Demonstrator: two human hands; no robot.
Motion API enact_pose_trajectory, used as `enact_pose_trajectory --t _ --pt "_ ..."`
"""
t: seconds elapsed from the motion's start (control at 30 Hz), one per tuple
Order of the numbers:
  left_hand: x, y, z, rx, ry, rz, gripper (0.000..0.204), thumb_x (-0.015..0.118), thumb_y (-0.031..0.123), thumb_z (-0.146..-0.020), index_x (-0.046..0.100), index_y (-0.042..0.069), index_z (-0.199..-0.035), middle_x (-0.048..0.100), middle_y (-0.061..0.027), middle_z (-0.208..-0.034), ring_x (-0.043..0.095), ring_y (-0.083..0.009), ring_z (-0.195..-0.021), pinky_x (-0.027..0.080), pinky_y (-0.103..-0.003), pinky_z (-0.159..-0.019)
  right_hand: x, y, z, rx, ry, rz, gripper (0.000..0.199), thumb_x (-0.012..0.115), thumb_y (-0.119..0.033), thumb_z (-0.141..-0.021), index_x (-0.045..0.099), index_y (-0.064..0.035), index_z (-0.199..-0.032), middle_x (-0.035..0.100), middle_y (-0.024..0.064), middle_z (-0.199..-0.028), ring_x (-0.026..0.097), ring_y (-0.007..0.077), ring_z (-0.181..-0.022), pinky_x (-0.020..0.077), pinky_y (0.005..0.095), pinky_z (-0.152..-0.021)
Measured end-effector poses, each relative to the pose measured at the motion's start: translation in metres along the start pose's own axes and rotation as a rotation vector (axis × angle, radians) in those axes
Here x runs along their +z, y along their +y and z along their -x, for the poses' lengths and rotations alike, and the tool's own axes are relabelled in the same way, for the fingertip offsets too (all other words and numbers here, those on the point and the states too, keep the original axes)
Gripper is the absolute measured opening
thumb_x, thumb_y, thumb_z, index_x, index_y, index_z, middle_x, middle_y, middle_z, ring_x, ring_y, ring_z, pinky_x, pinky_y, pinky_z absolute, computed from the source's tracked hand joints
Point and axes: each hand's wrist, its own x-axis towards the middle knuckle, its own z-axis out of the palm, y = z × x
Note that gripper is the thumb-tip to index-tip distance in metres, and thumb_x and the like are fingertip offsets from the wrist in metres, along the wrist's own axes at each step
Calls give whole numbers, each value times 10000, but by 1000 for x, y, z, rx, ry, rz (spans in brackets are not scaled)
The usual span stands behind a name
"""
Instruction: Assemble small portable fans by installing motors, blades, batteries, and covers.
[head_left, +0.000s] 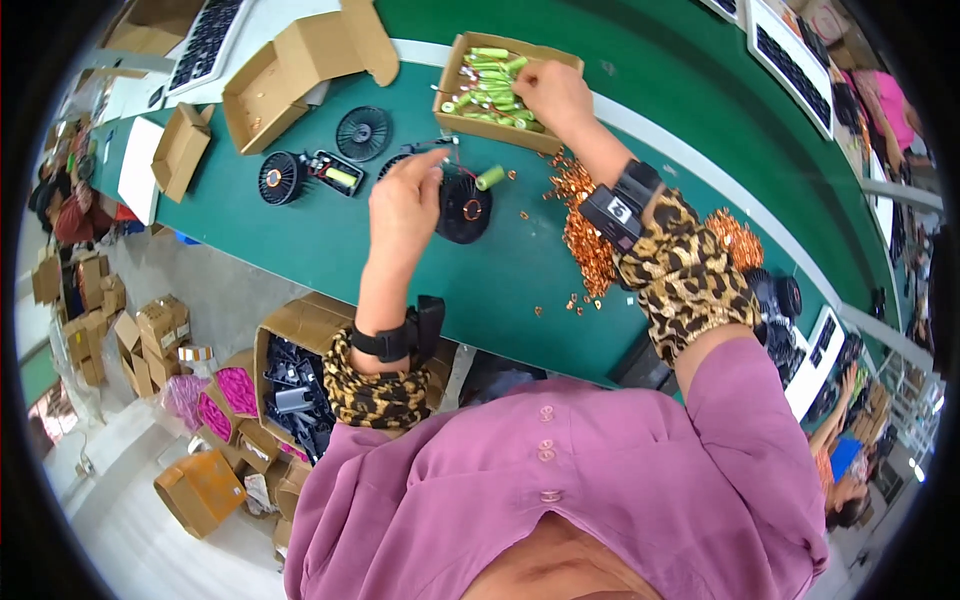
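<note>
My left hand point(403, 205) rests on a round black fan housing point(465, 210) on the green table point(330, 240), fingers pinched on its rim near thin wires. A green cylindrical battery point(490, 178) lies beside that housing. My right hand point(553, 95) reaches into a shallow cardboard tray point(455, 65) filled with several green batteries point(490, 90), fingers closed among them. Whether it grips one is hidden.
A heap of small copper coils point(585, 235) lies right of the housing, with loose ones scattered. Two more black fan parts point(363, 132) point(280, 177) and open cardboard boxes point(290, 75) sit at the left. Boxes of black parts point(290, 385) stand on the floor. Other people work at the right.
</note>
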Motion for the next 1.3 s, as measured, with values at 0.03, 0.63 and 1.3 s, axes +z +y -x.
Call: enact_pose_trajectory --t 0.03,0.63,1.3 --pt "-5 -2 2 -32 -22 -56 229 555 64 -826 643 69 -1037 646 -154 -937 608 -349 -842 496 -393 -755 4 -10 8 10 -16 0 231 681 -355 -753 697 -177 -900 671 101 -848 636 290 -857 502 405 -725" --pt "99 119 57 865 -615 82 272 617 75 -660 624 25 -928 610 -94 -989 549 -268 -975 433 -376 -848 -189 57 119 -489 415 -1163 149 543 -72 -903 609 13 -1007 667 78 -978 603 136 -881 469 259 -811" --pt "190 174 34 717 -787 -341 145 654 160 -737 675 22 -777 595 -156 -904 537 -329 -932 428 -394 -827 -129 166 306 382 -58 -1156 223 488 -102 -931 554 -20 -1127 577 12 -774 469 67 -686 395 198 -642"
